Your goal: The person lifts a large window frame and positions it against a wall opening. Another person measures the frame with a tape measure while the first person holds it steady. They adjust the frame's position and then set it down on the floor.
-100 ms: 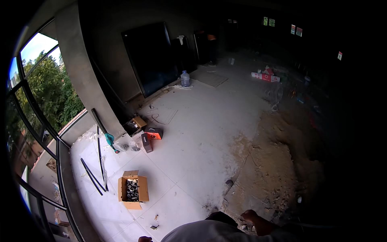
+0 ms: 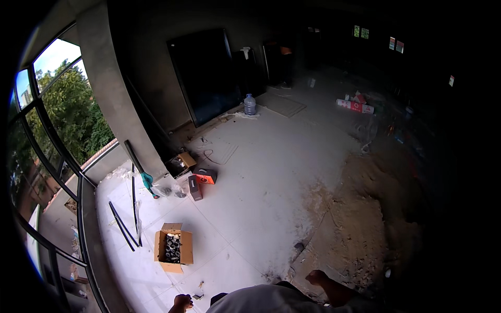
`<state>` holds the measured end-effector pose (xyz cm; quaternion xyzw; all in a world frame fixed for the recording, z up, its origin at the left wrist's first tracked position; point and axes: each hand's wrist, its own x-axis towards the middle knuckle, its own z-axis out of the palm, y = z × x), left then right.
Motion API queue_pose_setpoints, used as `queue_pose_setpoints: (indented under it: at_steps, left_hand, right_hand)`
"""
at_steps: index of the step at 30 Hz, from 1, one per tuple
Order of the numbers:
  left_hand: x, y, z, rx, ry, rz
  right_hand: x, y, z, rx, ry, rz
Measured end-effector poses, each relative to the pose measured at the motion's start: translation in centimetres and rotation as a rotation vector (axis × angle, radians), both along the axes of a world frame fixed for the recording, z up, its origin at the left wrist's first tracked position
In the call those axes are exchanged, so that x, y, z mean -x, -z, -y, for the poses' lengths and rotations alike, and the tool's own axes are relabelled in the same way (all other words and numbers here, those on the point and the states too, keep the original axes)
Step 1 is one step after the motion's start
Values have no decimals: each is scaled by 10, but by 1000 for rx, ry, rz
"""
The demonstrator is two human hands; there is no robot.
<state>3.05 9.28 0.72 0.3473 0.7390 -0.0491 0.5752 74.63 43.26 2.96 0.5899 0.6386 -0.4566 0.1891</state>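
At the lower edge my left hand (image 2: 183, 301) hangs beside my body with its fingers curled in, and nothing shows in it. My right hand (image 2: 316, 277) is held out low on the other side over the dirty floor, also closed, with no object visible in it. Neither touches anything I can see. Nearest to my left hand is a small dark scrap (image 2: 198, 297) on the tiles. Beyond it stands an open cardboard box (image 2: 161, 247), its flaps spread, filled with many small dark parts (image 2: 173, 247).
Black strips (image 2: 121, 227) and a green-and-black tool (image 2: 146, 180) are near the windows. An orange-and-dark box (image 2: 206, 177) sits by the pillar (image 2: 112, 88). A water jug (image 2: 250, 105) stands by a large dark panel (image 2: 203, 78). A sand heap (image 2: 360, 208) covers the right side.
My left hand has come farther up into view. My right hand sits slightly more to the left. The room has shifted a little to the right in the picture.
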Motion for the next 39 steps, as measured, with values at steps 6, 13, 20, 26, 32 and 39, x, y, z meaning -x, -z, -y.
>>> queue_pose_setpoints:
  at_steps: [6,13,20,26,32,39]
  left_hand:
    - [-67,-114,-228,-376,-814,-63]
    - [-3,-14,-351,-102,-336,-101]
    - [18,27,-604,235,-419,64]
    - [36,-53,-951,-199,-336,-44]
    - [-38,-147,-1217,-519,-227,-131]
    - [-80,-62,-1290,-265,-597,365]
  right_hand:
    - [88,-101,-198,-358,2,-369]
    - [111,-47,-362,-163,357,-441]
    - [-31,6,-422,365,977,76]
    - [-2,-21,-536,311,1108,-100]
    - [-2,3,-704,294,1051,-184]
    - [-128,115,-1018,782,521,-586]
